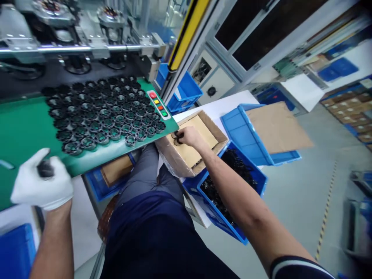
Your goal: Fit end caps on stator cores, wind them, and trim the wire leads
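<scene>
My left hand (42, 182), in a white glove, is closed around a small black round part (45, 169) at the near edge of the green work surface (20, 128). My bare right hand (186, 136) reaches out to the right and pinches black ring-shaped parts (176, 138) over an open cardboard box (192, 143). Several rows of black round parts (104, 112) stand on the green surface between my hands.
A blue bin (232, 182) full of black parts sits under my right forearm. Another blue bin (250, 133) holds a brown cardboard sheet. A button panel (158, 104) lies at the green surface's right edge. Machine fixtures (81, 35) stand behind. Grey floor lies to the right.
</scene>
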`<act>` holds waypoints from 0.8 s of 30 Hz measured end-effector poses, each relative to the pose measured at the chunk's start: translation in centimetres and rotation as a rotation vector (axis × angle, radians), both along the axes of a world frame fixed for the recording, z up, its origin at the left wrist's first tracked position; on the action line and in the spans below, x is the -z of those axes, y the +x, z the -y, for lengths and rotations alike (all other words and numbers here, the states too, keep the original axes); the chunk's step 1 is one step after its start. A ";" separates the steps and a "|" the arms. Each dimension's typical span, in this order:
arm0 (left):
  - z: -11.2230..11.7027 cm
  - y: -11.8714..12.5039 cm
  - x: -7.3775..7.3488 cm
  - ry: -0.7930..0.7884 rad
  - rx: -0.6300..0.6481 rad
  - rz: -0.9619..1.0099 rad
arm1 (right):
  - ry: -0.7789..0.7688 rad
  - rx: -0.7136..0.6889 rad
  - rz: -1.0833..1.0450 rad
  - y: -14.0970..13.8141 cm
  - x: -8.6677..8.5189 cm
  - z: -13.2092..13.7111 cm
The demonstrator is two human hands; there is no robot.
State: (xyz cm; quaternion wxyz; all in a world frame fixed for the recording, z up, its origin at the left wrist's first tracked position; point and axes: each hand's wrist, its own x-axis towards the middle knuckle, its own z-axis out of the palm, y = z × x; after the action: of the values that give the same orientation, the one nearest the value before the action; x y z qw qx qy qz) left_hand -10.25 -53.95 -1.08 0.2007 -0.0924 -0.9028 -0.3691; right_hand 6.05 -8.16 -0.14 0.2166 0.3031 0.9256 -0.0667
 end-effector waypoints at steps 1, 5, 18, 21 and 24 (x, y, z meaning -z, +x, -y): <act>-0.2 -0.4 1.1 -0.040 -0.072 -0.052 | 0.014 -0.004 0.007 0.4 -0.7 0.3; -0.5 -0.7 3.2 -0.121 -0.168 -0.111 | 0.105 -0.069 -0.027 3.5 -5.6 1.8; -1.1 0.0 1.7 -0.137 -0.191 -0.087 | -0.024 -1.255 -0.121 -3.4 -15.5 18.2; -1.1 -0.1 1.9 -0.109 -0.221 -0.075 | 0.026 -1.378 -0.023 -7.1 -14.9 21.0; -1.0 0.1 2.3 -0.102 -0.245 -0.079 | 0.043 -1.439 0.023 -9.4 -13.9 22.0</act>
State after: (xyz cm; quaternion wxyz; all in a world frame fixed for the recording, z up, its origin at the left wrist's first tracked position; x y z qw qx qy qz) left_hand -10.19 -52.97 -3.34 0.2746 -0.0062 -0.9162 -0.2917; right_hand -3.38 -30.15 13.73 0.2107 -0.3772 0.8946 0.1141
